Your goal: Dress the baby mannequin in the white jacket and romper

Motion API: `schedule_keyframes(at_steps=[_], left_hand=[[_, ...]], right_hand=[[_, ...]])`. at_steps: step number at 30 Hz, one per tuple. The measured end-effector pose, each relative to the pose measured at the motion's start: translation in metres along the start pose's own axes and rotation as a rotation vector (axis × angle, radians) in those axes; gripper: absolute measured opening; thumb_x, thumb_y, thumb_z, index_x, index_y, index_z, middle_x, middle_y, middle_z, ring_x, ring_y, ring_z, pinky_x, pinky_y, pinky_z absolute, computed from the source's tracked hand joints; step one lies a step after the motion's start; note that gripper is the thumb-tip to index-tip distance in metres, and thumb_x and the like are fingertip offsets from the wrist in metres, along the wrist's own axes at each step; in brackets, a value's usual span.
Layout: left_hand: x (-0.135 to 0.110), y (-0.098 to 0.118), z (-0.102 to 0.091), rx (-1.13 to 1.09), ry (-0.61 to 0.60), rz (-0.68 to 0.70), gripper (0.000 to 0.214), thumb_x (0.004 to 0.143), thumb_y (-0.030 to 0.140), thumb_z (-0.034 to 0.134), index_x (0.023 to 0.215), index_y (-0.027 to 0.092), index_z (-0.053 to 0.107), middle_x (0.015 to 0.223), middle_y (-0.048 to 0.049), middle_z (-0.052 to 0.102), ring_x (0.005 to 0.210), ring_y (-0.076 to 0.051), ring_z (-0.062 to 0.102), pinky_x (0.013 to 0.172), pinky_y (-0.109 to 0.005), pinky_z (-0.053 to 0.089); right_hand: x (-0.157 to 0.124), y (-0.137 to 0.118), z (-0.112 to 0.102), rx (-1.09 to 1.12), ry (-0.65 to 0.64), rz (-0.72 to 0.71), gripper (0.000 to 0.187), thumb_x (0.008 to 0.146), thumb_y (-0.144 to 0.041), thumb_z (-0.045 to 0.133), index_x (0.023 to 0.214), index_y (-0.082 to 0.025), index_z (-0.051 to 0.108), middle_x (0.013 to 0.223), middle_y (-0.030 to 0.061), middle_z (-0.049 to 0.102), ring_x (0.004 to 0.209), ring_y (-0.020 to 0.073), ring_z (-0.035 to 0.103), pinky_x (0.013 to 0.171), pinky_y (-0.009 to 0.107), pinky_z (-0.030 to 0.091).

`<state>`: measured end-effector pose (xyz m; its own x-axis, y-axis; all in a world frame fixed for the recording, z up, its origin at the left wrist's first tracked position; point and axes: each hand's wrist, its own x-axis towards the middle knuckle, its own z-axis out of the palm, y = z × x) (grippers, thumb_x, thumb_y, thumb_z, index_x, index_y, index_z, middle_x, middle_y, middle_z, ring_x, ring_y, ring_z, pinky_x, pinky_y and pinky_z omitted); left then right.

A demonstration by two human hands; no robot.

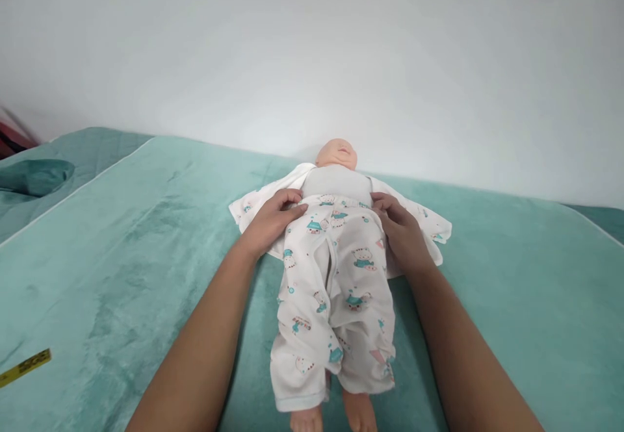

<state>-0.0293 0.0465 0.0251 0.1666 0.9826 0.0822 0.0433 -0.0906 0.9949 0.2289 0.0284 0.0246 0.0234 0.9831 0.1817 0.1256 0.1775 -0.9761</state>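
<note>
A baby doll [336, 156] lies on its back on the bed, head toward the wall and bare feet toward me. White baby trousers [363, 256] with teal and pink cartoon prints cover its legs up to the waist. My left hand [275, 221] is closed at the left side of the waistband, thumb and forefinger on the cloth. At the right side, my right hand [402, 227] holds the waistband too, its fingertips partly hidden. A matching white jacket [431, 224] lies spread under the doll with its sleeves out to both sides; the grey-white torso shows.
Teal plush bedding [146, 256] spreads under everything. Behind the doll's head rises a white wall [312, 62]. A yellow strip with black marks [26, 367] lies at the lower left; a dark teal fold of cloth [36, 177] is at the far left.
</note>
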Motion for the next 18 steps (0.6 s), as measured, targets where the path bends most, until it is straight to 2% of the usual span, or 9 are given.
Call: schedule_keyframes(at_steps=[4,7,10,13,15,18], left_hand=[[0.001,0.001,-0.002,0.097,-0.025,0.033,0.022,0.081,0.039,0.064,0.082,0.019,0.055,0.123,-0.0055,0.06,0.107,-0.019,0.055,0.09,-0.029,0.04],[0.004,0.001,0.0,0.203,0.005,0.072,0.02,0.084,0.039,0.06,0.081,0.02,0.053,0.104,-0.0031,0.063,0.094,-0.017,0.055,0.083,-0.028,0.04],[0.013,0.0,0.005,0.344,0.109,0.09,0.017,0.086,0.037,0.056,0.081,0.022,0.051,0.078,0.0015,0.056,0.076,-0.016,0.05,0.073,-0.028,0.036],[0.025,-0.003,0.014,0.403,0.253,0.105,0.014,0.088,0.034,0.053,0.08,0.023,0.048,0.07,0.0026,0.051,0.071,-0.017,0.047,0.069,-0.028,0.033],[0.032,-0.005,0.018,0.391,0.334,0.1,0.013,0.087,0.031,0.053,0.081,0.023,0.045,0.071,0.0024,0.052,0.07,-0.017,0.047,0.068,-0.029,0.032],[0.037,-0.007,0.022,0.378,0.383,0.062,0.012,0.086,0.029,0.053,0.081,0.024,0.044,0.07,0.0025,0.051,0.069,-0.018,0.047,0.068,-0.029,0.031]], right_hand=[[0.002,-0.002,-0.005,-0.045,-0.106,-0.079,0.019,0.079,-0.038,0.069,0.076,-0.023,0.058,0.141,0.0036,0.048,0.132,0.0238,0.042,0.106,0.036,0.035],[0.006,-0.001,-0.006,-0.121,-0.108,-0.129,0.021,0.081,-0.038,0.067,0.073,-0.023,0.054,0.139,0.0043,0.05,0.128,0.0238,0.045,0.101,0.036,0.039],[0.012,0.0,-0.002,-0.231,-0.043,-0.215,0.022,0.083,-0.038,0.063,0.073,-0.023,0.05,0.131,0.0058,0.053,0.119,0.023,0.05,0.09,0.035,0.044],[0.02,0.001,0.004,-0.372,0.079,-0.267,0.022,0.084,-0.04,0.059,0.073,-0.024,0.047,0.112,0.0062,0.062,0.1,0.0219,0.056,0.081,0.035,0.044],[0.027,0.001,0.007,-0.447,0.172,-0.231,0.022,0.084,-0.041,0.058,0.074,-0.025,0.047,0.095,0.0049,0.065,0.086,0.0211,0.055,0.076,0.035,0.043],[0.04,0.001,0.01,-0.523,0.243,-0.126,0.022,0.084,-0.041,0.057,0.074,-0.025,0.047,0.077,0.0024,0.062,0.075,0.0204,0.051,0.069,0.034,0.039]])
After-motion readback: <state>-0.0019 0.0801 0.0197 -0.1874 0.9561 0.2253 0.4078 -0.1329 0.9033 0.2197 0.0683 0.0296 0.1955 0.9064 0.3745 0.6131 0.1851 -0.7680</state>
